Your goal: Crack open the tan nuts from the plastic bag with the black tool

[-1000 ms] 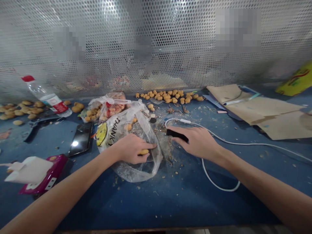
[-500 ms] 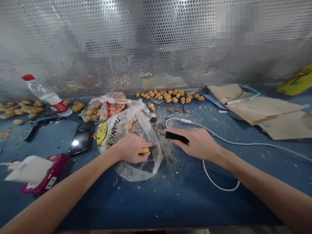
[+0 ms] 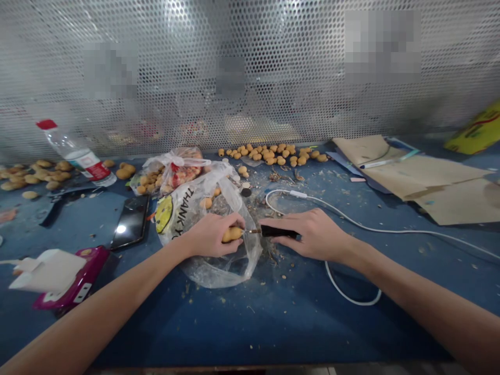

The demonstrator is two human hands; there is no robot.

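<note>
My left hand [image 3: 216, 234], above the clear plastic bag, is closed around a yellow-orange fruit that looks like a loquat [image 3: 233, 234]. Held in my right hand [image 3: 318, 233] is a black-handled tool [image 3: 278, 231] with a thin metal tip. The tip points left and meets the right end of the fruit; how deep it sits I cannot tell. Under my left hand spreads the plastic bag [image 3: 222, 276], printed with a yellow smiley and "THANK YOU", with a few more fruits and scraps showing in it.
A row of fruits [image 3: 269, 152] lies along the perforated metal screen. More fruits [image 3: 31, 177] and a bottle [image 3: 88, 164] are at the left, with a phone [image 3: 130, 221] and a magenta power strip [image 3: 88, 271] nearer. White cable [image 3: 371, 228] and brown cardboard [image 3: 422, 177] lie at right.
My left hand has turned and raised the fruit so its right end faces the tool. My right hand has moved slightly left and down, bringing the metal tip to the fruit.
</note>
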